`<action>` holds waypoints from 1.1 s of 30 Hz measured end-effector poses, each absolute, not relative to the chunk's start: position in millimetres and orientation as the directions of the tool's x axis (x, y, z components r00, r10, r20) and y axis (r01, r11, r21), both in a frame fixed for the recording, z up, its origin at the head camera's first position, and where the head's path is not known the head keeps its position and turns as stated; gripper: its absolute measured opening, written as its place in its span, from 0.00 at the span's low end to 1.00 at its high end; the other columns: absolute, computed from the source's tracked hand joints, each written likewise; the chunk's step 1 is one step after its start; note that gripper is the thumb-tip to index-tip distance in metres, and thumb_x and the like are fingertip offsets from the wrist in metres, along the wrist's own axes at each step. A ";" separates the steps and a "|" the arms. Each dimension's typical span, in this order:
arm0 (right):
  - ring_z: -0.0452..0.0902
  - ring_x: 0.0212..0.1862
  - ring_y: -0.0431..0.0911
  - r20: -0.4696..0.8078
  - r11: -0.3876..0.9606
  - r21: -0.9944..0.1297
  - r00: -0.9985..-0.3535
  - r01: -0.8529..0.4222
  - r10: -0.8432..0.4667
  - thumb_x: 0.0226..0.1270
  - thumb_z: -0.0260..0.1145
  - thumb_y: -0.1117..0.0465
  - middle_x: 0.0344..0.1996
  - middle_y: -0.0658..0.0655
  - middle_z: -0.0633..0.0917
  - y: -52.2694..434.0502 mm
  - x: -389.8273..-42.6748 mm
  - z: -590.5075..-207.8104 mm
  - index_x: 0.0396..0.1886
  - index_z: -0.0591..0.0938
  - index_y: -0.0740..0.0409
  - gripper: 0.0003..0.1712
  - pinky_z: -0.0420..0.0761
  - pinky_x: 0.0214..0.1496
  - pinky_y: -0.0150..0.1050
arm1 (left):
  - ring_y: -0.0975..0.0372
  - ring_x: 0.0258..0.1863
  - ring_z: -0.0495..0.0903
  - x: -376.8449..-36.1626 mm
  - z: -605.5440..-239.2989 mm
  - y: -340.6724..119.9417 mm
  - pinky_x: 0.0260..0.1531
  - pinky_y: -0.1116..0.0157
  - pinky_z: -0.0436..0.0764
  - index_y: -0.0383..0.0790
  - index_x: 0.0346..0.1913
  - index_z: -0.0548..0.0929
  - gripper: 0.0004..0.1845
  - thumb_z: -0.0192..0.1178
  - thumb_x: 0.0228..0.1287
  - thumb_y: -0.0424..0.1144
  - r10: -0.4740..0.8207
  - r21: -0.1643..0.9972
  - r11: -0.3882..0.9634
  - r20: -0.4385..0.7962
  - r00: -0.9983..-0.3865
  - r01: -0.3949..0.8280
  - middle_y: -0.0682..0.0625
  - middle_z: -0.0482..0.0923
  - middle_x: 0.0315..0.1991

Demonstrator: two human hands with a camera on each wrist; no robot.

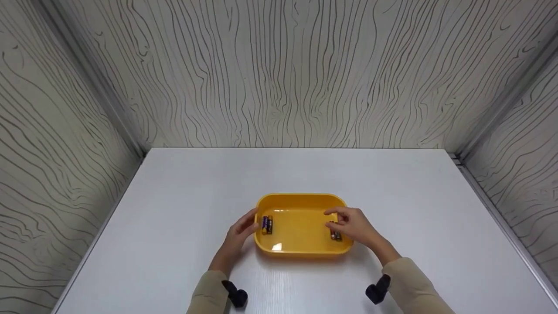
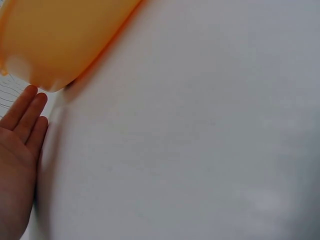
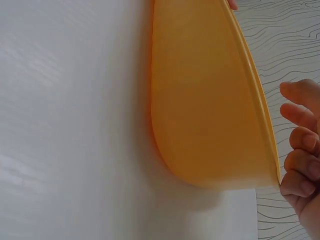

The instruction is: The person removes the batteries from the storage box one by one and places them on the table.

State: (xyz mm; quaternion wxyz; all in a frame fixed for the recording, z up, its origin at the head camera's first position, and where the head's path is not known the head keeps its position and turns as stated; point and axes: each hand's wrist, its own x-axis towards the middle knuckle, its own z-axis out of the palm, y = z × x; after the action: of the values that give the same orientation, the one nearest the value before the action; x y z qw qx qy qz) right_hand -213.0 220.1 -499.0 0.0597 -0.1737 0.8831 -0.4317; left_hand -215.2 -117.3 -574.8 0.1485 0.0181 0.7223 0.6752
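The yellow tray point(image 1: 301, 205) sits mid-table, long axis left to right. Right hand point(image 1: 353, 226) reaches over the right rim, fingers curled, apparently pinching the batteries point(image 1: 335, 234) there. Left hand point(image 1: 239, 233) rests flat against the left wall, beside the other batteries point(image 1: 267, 224).

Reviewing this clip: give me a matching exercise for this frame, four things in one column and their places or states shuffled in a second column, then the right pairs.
Things:
1. left hand
2. right hand
3. yellow tray
4. batteries at the left end

Places or states:
A. stands on the white table, between both hands
B. fingers straight, against the tray's left outer wall
C. lie side by side inside the tray
D. fingers curled over the tray's right end, above the batteries at the right end

Pairs: 1-B, 2-D, 3-A, 4-C
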 end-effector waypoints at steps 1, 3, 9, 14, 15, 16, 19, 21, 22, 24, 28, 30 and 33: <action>0.59 0.19 0.30 0.044 0.562 -0.787 -0.932 -0.254 -0.360 0.63 0.68 0.58 0.16 0.46 0.66 217.1 -212.6 -498.6 0.48 0.82 0.67 0.19 0.65 0.23 0.24 | 0.55 0.77 0.55 -215.0 -574.5 -117.4 0.77 0.45 0.51 0.63 0.69 0.67 0.29 0.57 0.65 0.58 0.228 0.981 0.087 -0.190 -0.955 -0.174 0.56 0.61 0.75; 0.60 0.18 0.30 0.042 0.550 -0.796 -0.930 -0.252 -0.364 0.62 0.68 0.58 0.16 0.46 0.67 210.9 -211.6 -497.7 0.48 0.82 0.67 0.19 0.67 0.23 0.23 | 0.55 0.77 0.55 -214.6 -573.9 -117.5 0.77 0.46 0.51 0.63 0.69 0.67 0.29 0.57 0.65 0.58 0.230 0.981 0.085 -0.189 -0.955 -0.174 0.56 0.61 0.75; 0.58 0.17 0.30 0.042 0.516 -0.818 -0.922 -0.253 -0.386 0.62 0.69 0.57 0.16 0.46 0.67 194.0 -211.7 -498.1 0.48 0.82 0.67 0.20 0.65 0.22 0.23 | 0.56 0.77 0.55 -215.0 -572.6 -117.6 0.77 0.46 0.52 0.64 0.69 0.66 0.29 0.56 0.66 0.58 0.233 0.981 0.087 -0.188 -0.954 -0.172 0.57 0.61 0.75; 0.56 0.18 0.30 0.075 0.490 -0.823 -0.911 -0.286 -0.405 0.61 0.69 0.58 0.16 0.45 0.65 184.7 -212.5 -502.0 0.47 0.82 0.67 0.19 0.63 0.23 0.23 | 0.55 0.77 0.56 -215.6 -574.6 -117.1 0.77 0.48 0.54 0.61 0.70 0.66 0.29 0.56 0.67 0.55 0.233 0.985 0.079 -0.170 -0.958 -0.155 0.54 0.61 0.75; 0.55 0.18 0.29 0.084 0.482 -0.825 -0.908 -0.295 -0.411 0.61 0.69 0.58 0.16 0.45 0.65 183.3 -212.9 -503.4 0.47 0.82 0.67 0.18 0.63 0.24 0.24 | 0.54 0.77 0.57 -215.6 -574.8 -117.0 0.77 0.48 0.55 0.59 0.70 0.66 0.29 0.56 0.67 0.54 0.233 0.986 0.079 -0.163 -0.959 -0.148 0.53 0.61 0.75; 0.55 0.18 0.29 0.092 0.476 -0.826 -0.905 -0.302 -0.416 0.61 0.69 0.59 0.15 0.46 0.65 181.8 -213.5 -504.9 0.46 0.82 0.67 0.18 0.62 0.24 0.24 | 0.54 0.77 0.57 -215.6 -575.2 -117.0 0.77 0.49 0.55 0.58 0.70 0.66 0.29 0.56 0.67 0.54 0.233 0.987 0.075 -0.159 -0.959 -0.145 0.53 0.61 0.75; 0.55 0.18 0.29 0.098 0.457 -0.835 -0.901 -0.306 -0.423 0.61 0.69 0.61 0.15 0.46 0.65 176.8 -215.7 -508.4 0.46 0.82 0.68 0.18 0.62 0.24 0.24 | 0.54 0.76 0.58 -216.0 -576.1 -116.7 0.77 0.49 0.56 0.57 0.71 0.66 0.30 0.56 0.67 0.54 0.231 0.988 0.079 -0.147 -0.962 -0.132 0.52 0.62 0.75; 0.55 0.18 0.29 0.087 0.459 -0.836 -0.900 -0.299 -0.428 0.61 0.69 0.61 0.15 0.46 0.65 172.5 -217.0 -510.1 0.47 0.82 0.68 0.18 0.63 0.25 0.24 | 0.54 0.76 0.58 -216.4 -576.3 -116.7 0.77 0.49 0.56 0.58 0.71 0.66 0.30 0.56 0.67 0.55 0.232 0.988 0.085 -0.146 -0.962 -0.129 0.53 0.62 0.75; 0.55 0.18 0.30 0.079 0.463 -0.836 -0.899 -0.294 -0.430 0.61 0.69 0.61 0.15 0.46 0.65 170.1 -217.5 -510.7 0.47 0.82 0.68 0.18 0.63 0.24 0.24 | 0.55 0.76 0.58 -216.6 -576.6 -116.6 0.77 0.49 0.55 0.58 0.70 0.66 0.30 0.57 0.66 0.55 0.232 0.988 0.084 -0.146 -0.962 -0.129 0.53 0.62 0.74; 0.55 0.18 0.31 0.049 0.477 -0.835 -0.901 -0.273 -0.431 0.62 0.68 0.60 0.15 0.46 0.64 165.0 -217.8 -511.7 0.47 0.82 0.67 0.17 0.63 0.24 0.24 | 0.55 0.76 0.58 -216.8 -576.4 -116.5 0.77 0.49 0.55 0.59 0.70 0.66 0.30 0.57 0.66 0.56 0.232 0.988 0.086 -0.147 -0.961 -0.130 0.54 0.62 0.74; 0.56 0.18 0.34 -0.017 0.523 -0.821 -0.905 -0.231 -0.425 0.63 0.67 0.59 0.16 0.46 0.65 154.0 -217.5 -515.4 0.48 0.82 0.64 0.17 0.62 0.22 0.24 | 0.54 0.77 0.57 -216.8 -576.1 -116.4 0.77 0.47 0.53 0.59 0.70 0.66 0.30 0.57 0.66 0.56 0.228 0.987 0.091 -0.152 -0.962 -0.135 0.54 0.62 0.74; 0.57 0.19 0.35 -0.046 0.542 -0.814 -0.906 -0.210 -0.421 0.63 0.67 0.58 0.16 0.46 0.66 148.4 -217.2 -517.3 0.48 0.83 0.63 0.17 0.61 0.22 0.24 | 0.55 0.77 0.57 -216.7 -576.0 -116.4 0.77 0.47 0.53 0.60 0.70 0.67 0.30 0.57 0.65 0.57 0.224 0.985 0.091 -0.167 -0.960 -0.150 0.55 0.62 0.74; 0.59 0.20 0.37 -0.076 0.554 -0.811 -0.906 -0.187 -0.417 0.63 0.68 0.58 0.17 0.46 0.67 140.2 -217.5 -519.0 0.48 0.83 0.62 0.17 0.61 0.22 0.24 | 0.55 0.77 0.57 -216.3 -575.7 -116.6 0.77 0.47 0.52 0.62 0.69 0.67 0.30 0.57 0.65 0.57 0.222 0.983 0.090 -0.174 -0.960 -0.158 0.56 0.62 0.74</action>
State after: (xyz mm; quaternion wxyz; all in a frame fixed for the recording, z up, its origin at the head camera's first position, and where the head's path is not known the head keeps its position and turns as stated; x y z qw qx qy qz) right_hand -217.5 140.2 -519.0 0.1306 -0.1731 0.8717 -0.4394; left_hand -216.3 -116.6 -575.7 0.1406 0.0221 0.7247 0.6742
